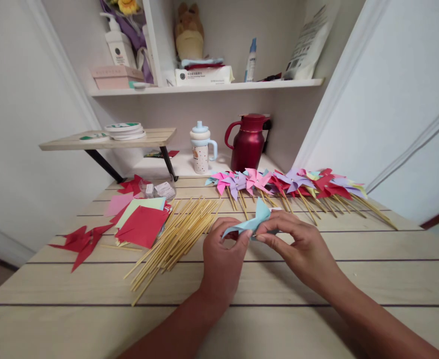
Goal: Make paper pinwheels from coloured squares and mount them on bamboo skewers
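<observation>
A light blue paper pinwheel (257,218) is held above the table between both hands, its folded blades partly hidden by fingers. My left hand (222,254) is closed round its left side, thumb pressing near the middle. From the right, my right hand (297,242) pinches at the pinwheel's centre, where a small shiny pin (255,235) shows between the fingertips. Left of my hands lies a spread bundle of thin wooden sticks (178,239). Beside it are a stack of coloured paper squares (142,227) and a loose red pinwheel (84,243).
Finished pinwheels on sticks (294,184) lie in a row at the back right. Behind stand a red thermos jug (248,144) and a speckled cup (201,154). A small raised shelf (66,143) and clear plastic bags (163,190) are at the back left.
</observation>
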The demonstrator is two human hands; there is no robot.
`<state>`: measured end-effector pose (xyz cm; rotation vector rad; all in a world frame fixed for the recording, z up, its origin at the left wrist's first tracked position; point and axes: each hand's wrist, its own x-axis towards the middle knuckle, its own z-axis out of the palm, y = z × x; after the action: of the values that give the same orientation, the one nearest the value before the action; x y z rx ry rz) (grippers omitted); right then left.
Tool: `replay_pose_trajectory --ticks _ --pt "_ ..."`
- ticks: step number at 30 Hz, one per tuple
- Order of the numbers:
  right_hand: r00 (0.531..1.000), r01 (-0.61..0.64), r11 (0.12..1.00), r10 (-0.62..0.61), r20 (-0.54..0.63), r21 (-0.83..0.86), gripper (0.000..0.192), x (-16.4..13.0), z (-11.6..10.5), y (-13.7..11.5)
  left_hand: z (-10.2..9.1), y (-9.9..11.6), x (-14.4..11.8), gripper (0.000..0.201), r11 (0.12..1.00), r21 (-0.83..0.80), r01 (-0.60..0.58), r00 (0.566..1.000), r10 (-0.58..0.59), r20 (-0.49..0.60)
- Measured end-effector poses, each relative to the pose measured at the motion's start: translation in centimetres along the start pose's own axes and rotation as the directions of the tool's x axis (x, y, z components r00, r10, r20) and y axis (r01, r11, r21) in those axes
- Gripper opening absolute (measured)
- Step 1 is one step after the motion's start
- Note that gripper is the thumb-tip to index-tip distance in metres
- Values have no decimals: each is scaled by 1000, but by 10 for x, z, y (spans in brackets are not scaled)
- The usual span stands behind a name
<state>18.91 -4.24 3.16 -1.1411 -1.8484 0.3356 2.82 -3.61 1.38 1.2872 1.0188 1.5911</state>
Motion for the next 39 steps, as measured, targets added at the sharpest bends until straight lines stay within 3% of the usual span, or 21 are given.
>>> replay_pose_trajectory --ticks 12,28,39 --pt "1000 -6 1000 6 -9 30 10 -1 0 -3 1 1 -2 5 997 -42 63 998 -63 -2" --pt "995 -87 990 91 -34 109 10 -2 0 -11 2 9 -7 4 998 -27 53 999 -53 -13" --pt "988 -148 982 151 -15 115 13 -1 2 -14 2 10 -9 4 994 89 -67 996 71 -44"
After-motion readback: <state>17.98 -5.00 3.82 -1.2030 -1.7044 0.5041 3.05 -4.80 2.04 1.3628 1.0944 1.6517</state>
